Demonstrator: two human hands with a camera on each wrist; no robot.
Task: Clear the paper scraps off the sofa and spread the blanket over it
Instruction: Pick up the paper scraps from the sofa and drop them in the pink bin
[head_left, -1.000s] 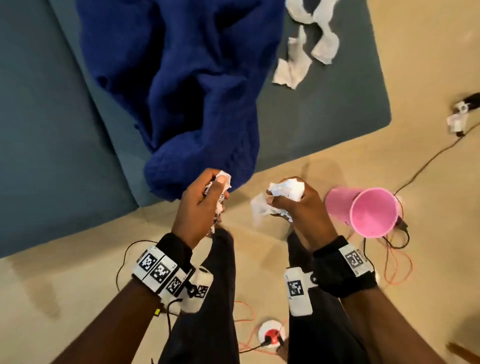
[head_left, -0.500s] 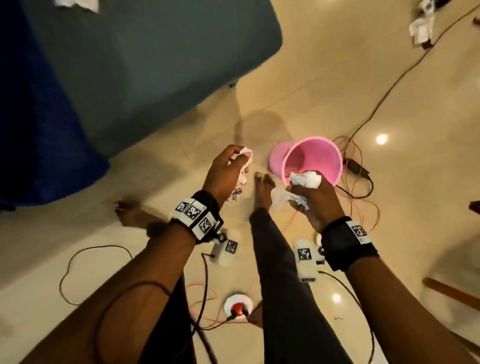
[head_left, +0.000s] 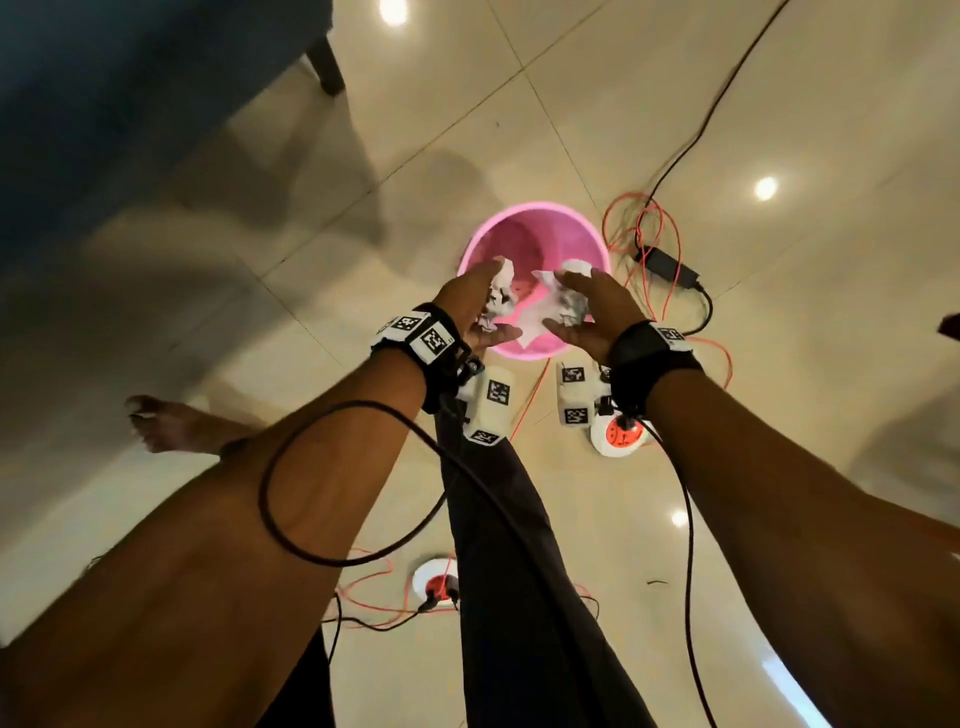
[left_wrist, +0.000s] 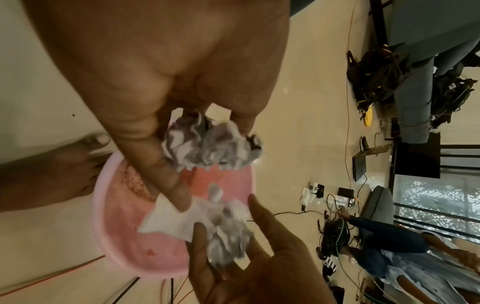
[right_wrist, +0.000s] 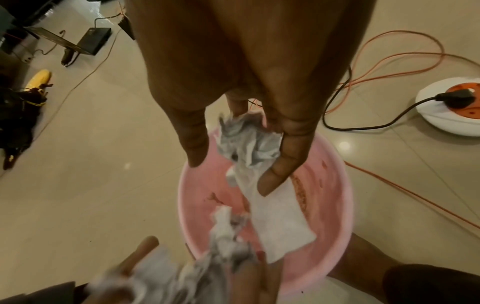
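A pink bin (head_left: 535, 209) stands on the tiled floor in front of me. Both hands hover over its mouth with fingers stretched out. A crumpled white paper wad (head_left: 500, 296) lies loose against my left hand (head_left: 488, 304). My right hand (head_left: 571, 304) has another wad and a flat white sheet (head_left: 540, 319) slipping from it. In the left wrist view the wad (left_wrist: 213, 148) sits between straight fingers above the bin (left_wrist: 109, 236). The right wrist view shows paper (right_wrist: 249, 142) dropping into the bin (right_wrist: 345, 195). The sofa (head_left: 130, 104) is a dark corner at the upper left.
Orange and black cables (head_left: 670, 228) and a power adapter (head_left: 670, 266) lie right of the bin. White extension reels (head_left: 621, 439) sit near my legs. My bare foot (head_left: 171, 423) is at the left. A seated person (left_wrist: 402, 257) is across the room.
I have turned from the sofa to the bin. Both hands moved over its mouth and their fingers have straightened, so the scraps they gripped are now coming loose.
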